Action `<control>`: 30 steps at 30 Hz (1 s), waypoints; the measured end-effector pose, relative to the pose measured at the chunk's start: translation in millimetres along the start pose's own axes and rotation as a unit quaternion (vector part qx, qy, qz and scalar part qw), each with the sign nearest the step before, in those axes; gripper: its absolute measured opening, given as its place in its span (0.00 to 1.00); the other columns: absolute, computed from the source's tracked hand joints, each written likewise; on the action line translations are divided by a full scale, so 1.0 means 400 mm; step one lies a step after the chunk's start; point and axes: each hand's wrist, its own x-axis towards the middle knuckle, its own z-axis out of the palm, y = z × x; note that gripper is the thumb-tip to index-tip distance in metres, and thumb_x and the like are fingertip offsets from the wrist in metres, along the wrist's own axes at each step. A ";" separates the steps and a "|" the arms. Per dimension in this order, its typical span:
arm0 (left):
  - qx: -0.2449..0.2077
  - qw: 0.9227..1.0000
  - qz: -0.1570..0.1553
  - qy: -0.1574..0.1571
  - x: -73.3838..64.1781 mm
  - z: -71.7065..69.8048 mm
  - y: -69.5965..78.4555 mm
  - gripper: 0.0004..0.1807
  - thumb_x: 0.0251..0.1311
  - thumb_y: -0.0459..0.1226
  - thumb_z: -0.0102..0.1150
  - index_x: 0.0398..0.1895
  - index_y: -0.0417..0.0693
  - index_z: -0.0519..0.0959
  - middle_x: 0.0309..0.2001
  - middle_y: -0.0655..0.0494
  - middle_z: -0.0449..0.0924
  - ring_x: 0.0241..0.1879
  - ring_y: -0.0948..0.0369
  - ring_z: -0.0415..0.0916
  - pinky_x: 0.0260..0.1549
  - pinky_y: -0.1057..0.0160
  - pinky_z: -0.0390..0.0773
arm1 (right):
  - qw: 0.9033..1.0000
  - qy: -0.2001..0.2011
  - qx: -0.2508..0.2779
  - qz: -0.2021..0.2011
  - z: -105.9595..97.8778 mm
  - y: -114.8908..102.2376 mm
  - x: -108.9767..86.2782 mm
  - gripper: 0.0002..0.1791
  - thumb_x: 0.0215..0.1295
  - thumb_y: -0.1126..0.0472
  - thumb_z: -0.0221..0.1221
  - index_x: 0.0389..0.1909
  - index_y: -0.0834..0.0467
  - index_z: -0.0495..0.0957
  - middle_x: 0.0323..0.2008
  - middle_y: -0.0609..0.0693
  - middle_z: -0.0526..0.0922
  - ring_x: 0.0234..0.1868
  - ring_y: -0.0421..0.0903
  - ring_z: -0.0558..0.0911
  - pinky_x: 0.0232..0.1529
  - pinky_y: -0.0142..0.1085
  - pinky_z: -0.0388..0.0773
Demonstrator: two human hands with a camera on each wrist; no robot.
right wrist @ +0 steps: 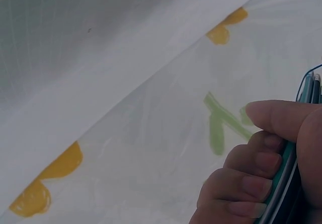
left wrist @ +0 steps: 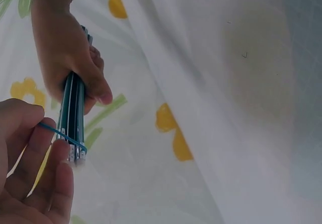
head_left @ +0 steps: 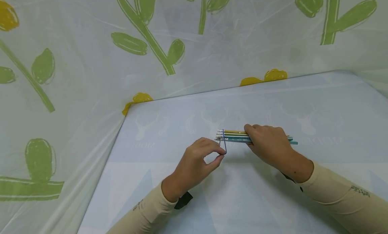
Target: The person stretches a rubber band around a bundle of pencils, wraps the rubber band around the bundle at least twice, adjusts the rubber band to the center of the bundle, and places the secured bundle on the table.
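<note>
A bundle of several pencils [head_left: 234,136], teal, yellow and dark with white eraser ends, is gripped by my right hand [head_left: 271,146] around its middle. Its eraser ends point left, toward my left hand [head_left: 197,163]. A blue rubber band [head_left: 225,146] loops round the pencils near those ends. Thumb and forefinger of my left hand pinch the band and stretch it toward me, away from the bundle. In the left wrist view the stretched band [left wrist: 63,136] crosses the pencils just above their erasers. The right wrist view shows fingers [right wrist: 259,163] curled round the pencils.
Below the hands lies a table [head_left: 145,193] covered with a pale cloth printed with faint deer heads. Behind it and to the left hangs a whitish curtain [head_left: 82,75] with green leaves and yellow flowers. Both forearms wear beige sleeves [head_left: 339,190].
</note>
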 end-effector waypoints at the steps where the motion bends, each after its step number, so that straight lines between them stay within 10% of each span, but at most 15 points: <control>1: 0.001 1.000 0.011 0.004 0.000 0.001 0.000 0.08 0.55 0.29 0.70 0.37 0.48 0.85 0.39 0.60 0.85 0.45 0.64 0.79 0.51 0.72 0.78 | 1.000 -0.001 0.000 0.000 0.000 0.000 0.000 0.15 0.54 0.62 0.73 0.36 0.58 0.77 0.27 0.51 0.85 0.19 0.44 0.76 0.16 0.37 0.72; 30: -0.072 0.996 -0.036 -0.025 -0.007 0.030 -0.008 0.04 0.62 0.29 0.64 0.39 0.45 0.83 0.37 0.57 0.85 0.40 0.66 0.81 0.45 0.74 0.80 | 1.000 0.022 -0.001 -0.013 0.002 -0.004 0.000 0.15 0.53 0.64 0.73 0.37 0.58 0.76 0.28 0.52 0.86 0.19 0.44 0.76 0.17 0.37 0.74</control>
